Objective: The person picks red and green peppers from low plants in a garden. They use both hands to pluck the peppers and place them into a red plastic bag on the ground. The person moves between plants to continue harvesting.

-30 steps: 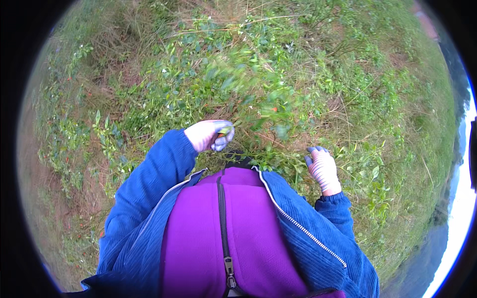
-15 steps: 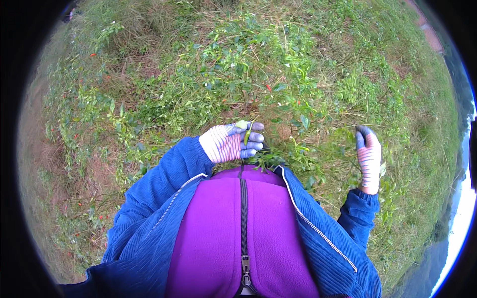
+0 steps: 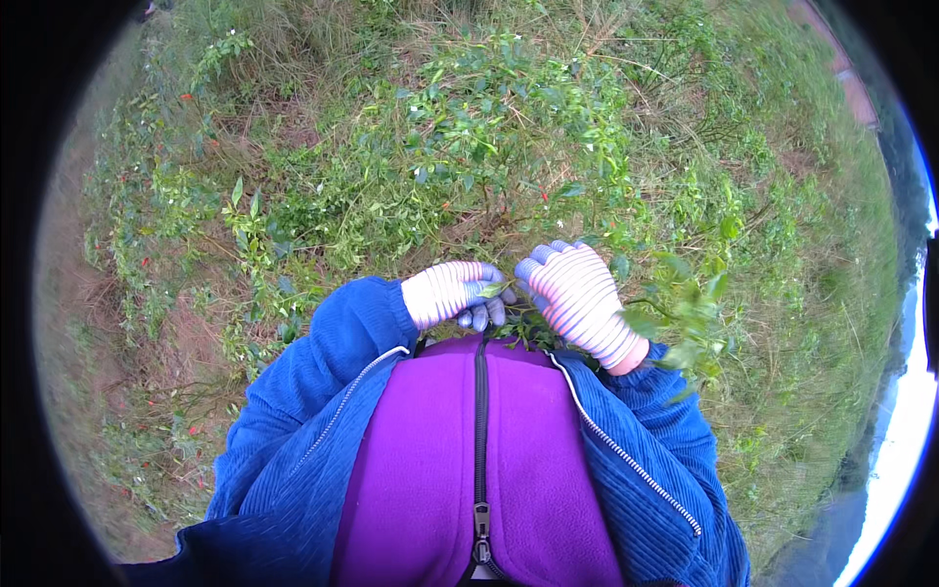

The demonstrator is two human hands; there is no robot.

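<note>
Gloved hands meet low among green bushes, close against a purple fleece top (image 3: 416, 430) with a black central zipper (image 3: 480, 416). The left hand (image 3: 458, 295), in a thin white-and-purple striped knit glove with blue-grey coated fingers, pinches a small, slender pale-green plant piece (image 3: 494, 290) between thumb and fingers; whether leaf or pod cannot be told. The right hand (image 3: 577, 297), gloved alike, curls just beside it, knuckles up; its fingertips are hidden, so its grip cannot be told. A ribbed blue corduroy jacket (image 3: 303, 416), edged with a silver-toothed zip (image 3: 631, 455), hangs open around the fleece. A blurred, broad-leaved green stem (image 3: 693, 323) crowds the right wrist and sleeve. Only a narrow gap parts the hands; ahead of them, brownish ground gives some room before leafy bushes (image 3: 489, 132), dotted with small red pods (image 3: 545, 197).
</note>
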